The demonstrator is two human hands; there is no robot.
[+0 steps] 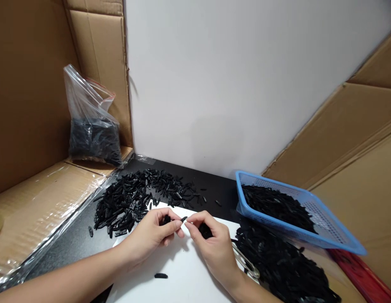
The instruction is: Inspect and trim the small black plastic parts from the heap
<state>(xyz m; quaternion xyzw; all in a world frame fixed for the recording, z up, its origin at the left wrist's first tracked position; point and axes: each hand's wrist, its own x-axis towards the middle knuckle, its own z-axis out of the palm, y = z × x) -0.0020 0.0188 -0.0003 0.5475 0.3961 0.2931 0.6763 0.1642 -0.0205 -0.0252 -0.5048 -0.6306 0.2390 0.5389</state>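
Note:
My left hand [153,233] pinches a small black plastic piece [183,219] between thumb and forefinger, with another black piece tucked in its palm. My right hand [214,248] meets it fingertip to fingertip and holds a few black pieces [204,230] in its palm. Both hands hover over a white sheet [183,277] on the dark table. One loose black piece [160,276] lies on the sheet near my left forearm.
A heap of black pieces [132,202] lies left of the hands, another heap [284,265] on the right. A blue basket [328,229] holds more. A clear bag of pieces [92,139] stands on cardboard at the left. A metal tool [246,263] lies by my right wrist.

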